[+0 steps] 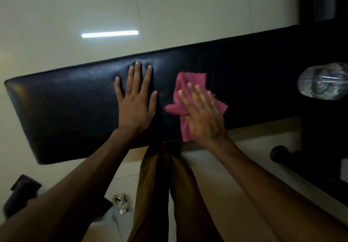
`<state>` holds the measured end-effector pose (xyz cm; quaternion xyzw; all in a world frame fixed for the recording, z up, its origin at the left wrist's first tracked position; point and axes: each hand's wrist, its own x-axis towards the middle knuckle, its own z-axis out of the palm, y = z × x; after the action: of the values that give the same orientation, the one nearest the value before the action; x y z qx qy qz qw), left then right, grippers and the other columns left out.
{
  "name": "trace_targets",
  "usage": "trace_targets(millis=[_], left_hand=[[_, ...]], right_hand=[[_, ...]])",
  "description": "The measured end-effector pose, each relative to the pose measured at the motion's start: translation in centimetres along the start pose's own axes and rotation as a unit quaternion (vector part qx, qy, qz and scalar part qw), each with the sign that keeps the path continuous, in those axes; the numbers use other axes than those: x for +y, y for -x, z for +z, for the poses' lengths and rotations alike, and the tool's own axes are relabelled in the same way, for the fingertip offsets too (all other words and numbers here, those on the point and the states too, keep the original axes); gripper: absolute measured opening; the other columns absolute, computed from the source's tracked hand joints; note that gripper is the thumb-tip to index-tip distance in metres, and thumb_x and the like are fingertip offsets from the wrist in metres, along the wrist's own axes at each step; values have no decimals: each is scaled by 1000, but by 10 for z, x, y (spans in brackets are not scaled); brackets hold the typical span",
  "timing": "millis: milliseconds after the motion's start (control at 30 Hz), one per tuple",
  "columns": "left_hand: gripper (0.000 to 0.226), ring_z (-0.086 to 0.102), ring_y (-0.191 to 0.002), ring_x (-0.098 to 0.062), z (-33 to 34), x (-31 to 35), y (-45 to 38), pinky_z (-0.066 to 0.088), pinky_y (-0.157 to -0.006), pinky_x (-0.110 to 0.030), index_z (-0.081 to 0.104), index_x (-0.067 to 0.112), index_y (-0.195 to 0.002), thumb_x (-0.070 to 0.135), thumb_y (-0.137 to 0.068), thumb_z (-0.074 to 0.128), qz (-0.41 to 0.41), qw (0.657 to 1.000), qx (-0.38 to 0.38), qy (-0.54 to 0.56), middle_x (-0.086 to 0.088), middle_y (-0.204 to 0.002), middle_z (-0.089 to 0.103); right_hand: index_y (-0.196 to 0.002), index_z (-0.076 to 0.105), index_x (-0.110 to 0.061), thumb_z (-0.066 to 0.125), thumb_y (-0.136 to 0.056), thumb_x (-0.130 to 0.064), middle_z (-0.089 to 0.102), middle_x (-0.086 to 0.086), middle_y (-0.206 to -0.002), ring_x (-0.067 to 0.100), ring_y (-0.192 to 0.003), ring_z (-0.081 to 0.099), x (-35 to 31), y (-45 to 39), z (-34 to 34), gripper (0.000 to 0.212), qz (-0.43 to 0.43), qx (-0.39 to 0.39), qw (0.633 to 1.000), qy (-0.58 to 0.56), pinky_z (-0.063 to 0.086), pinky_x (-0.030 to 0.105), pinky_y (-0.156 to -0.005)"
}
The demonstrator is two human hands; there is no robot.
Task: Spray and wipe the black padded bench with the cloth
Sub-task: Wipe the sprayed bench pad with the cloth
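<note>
The black padded bench (pixel 75 106) runs across the view from lower left to upper right. My left hand (pixel 136 98) lies flat on its middle, fingers spread and straight. Just to the right, my right hand (pixel 202 113) presses a crumpled pink cloth (pixel 190 83) onto the padding with straight fingers; the hand is slightly blurred. Part of the cloth hangs over the bench's near edge. A clear plastic bottle (pixel 323 81) lies on the bench's far right end, apart from both hands.
Pale tiled floor (pixel 75 15) lies beyond the bench, with a bright light reflection. A black frame and its round foot (pixel 280 154) stand at the right. My brown trousers (pixel 162 185) are below the bench edge. A dark object (pixel 22 191) and small debris (pixel 121 202) sit lower left.
</note>
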<state>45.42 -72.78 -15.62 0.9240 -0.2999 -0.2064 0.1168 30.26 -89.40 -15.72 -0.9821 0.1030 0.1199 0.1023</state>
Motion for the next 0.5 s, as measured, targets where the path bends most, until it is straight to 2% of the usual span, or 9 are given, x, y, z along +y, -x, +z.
trace_targets(millis=[67, 133, 200, 233, 333, 367, 400, 500], left_hand=[[67, -6, -158, -21, -2, -6, 0, -4, -125, -57, 4, 24, -163, 45, -107, 34, 17, 1000, -1, -17, -8, -171, -4], [68, -6, -158, -20, -2, -10, 1, -4, -126, -55, 4, 25, -163, 46, -107, 35, 25, 1000, -2, -16, -7, -171, -3], [69, -5, -158, -19, -1, -11, 1, -3, -127, -54, 5, 25, -163, 47, -106, 36, 25, 1000, 3, -16, -6, -171, -2], [69, -4, -158, -19, -2, -12, 2, -2, -127, -53, 5, 23, -163, 46, -106, 37, 26, 1000, 5, -14, -6, -171, -1], [70, -2, -158, -18, -5, -16, 2, -3, -128, -48, 8, 17, -163, 43, -106, 39, 33, 999, 7, 4, -6, -171, 2], [70, -1, -158, -19, -6, -18, 2, -4, -128, -46, 10, 15, -163, 42, -106, 41, 35, 999, 9, 11, -7, -171, 4], [70, 0, -158, -19, -8, -20, 2, -4, -128, -44, 11, 14, -162, 40, -105, 42, 35, 999, 13, 18, -7, -171, 6], [69, 4, -158, -19, -11, -23, 3, -4, -128, -39, 15, 14, -162, 37, -104, 47, 33, 999, 19, 35, -6, -170, 10]], right_hand=[[-157, 27, -19, 37, -100, -44, 23, 14, -164, 32, -152, 19, 12, -24, -9, 63, 89, 25, 996, -21, 14, 52, -124], [-159, 22, -20, 25, -101, -49, 17, 16, -165, 33, -153, 14, 9, -56, -17, 64, 193, 42, 979, -44, 12, 55, -124], [-159, 20, -25, 22, -101, -51, 12, 17, -166, 35, -154, 9, -5, -84, -23, 63, 229, 49, 970, -64, 7, 54, -124], [-159, 19, -28, 21, -101, -52, 9, 17, -166, 35, -154, 7, -12, -93, -25, 63, 194, 36, 978, -67, 4, 54, -124], [-159, 20, -30, 22, -100, -51, 12, 13, -167, 32, -154, 9, -8, -105, -28, 62, 6, -20, 999, -47, 2, 49, -124], [-158, 24, -29, 25, -101, -50, 16, 11, -166, 31, -154, 12, 1, -108, -30, 61, -2, -15, 999, -52, 3, 48, -125], [-157, 27, -27, 29, -102, -48, 21, 11, -165, 30, -153, 15, 8, -111, -31, 59, 35, 7, 997, -64, 5, 48, -126], [-155, 30, -18, 29, -104, -43, 24, 13, -164, 30, -153, 16, 6, -118, -30, 57, 244, 69, 963, -96, 8, 52, -125]])
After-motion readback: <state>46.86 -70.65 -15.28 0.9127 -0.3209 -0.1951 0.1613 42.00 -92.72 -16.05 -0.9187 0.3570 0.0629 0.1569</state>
